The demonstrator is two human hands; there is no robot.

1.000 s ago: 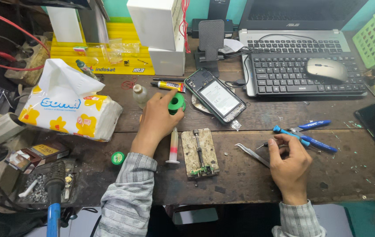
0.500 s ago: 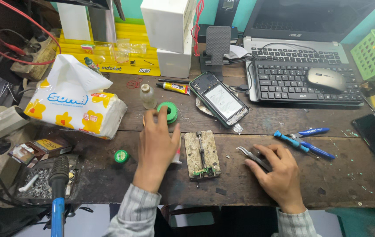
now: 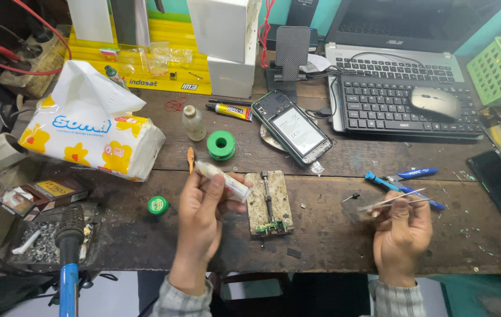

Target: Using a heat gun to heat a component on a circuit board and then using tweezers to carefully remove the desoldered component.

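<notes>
Now, nearest the viewer, two bare hands are raised over a dark wooden workbench (image 3: pixel 332 246). The left hand (image 3: pixel 200 214) is closed around a small clear syringe (image 3: pixel 222 179), held slantwise between thumb and fingertips just left of a metal board holder (image 3: pixel 268 202); a second ago this hand was reaching toward the green reel farther back, and half a second ago it was lowered beside the holder, so the syringe has only just been picked up. The right hand (image 3: pixel 402 232) is pinched shut on a pair of metal tweezers (image 3: pixel 394 201), lifted clear of the bench, where earlier they were being gathered flat from its surface. Both tools are thus in hand, and the small circuit board (image 3: pixel 274 226) is clamped at the near end of the holder, between the two hands.

At the near left, a soldering iron (image 3: pixel 69 235) with a blue handle is set beside a small green tin (image 3: pixel 157 205). Farther back, a green solder reel (image 3: pixel 221 144), a small bottle (image 3: pixel 193 123) and an opened phone (image 3: pixel 291 130) are laid out. A tissue pack (image 3: pixel 92 132) is seen at the left, blue pens (image 3: pixel 400 182) at the right. Farthest away, a black keyboard (image 3: pixel 403 105) and a mouse (image 3: pixel 435 103) are placed before a laptop (image 3: pixel 403 35).
</notes>
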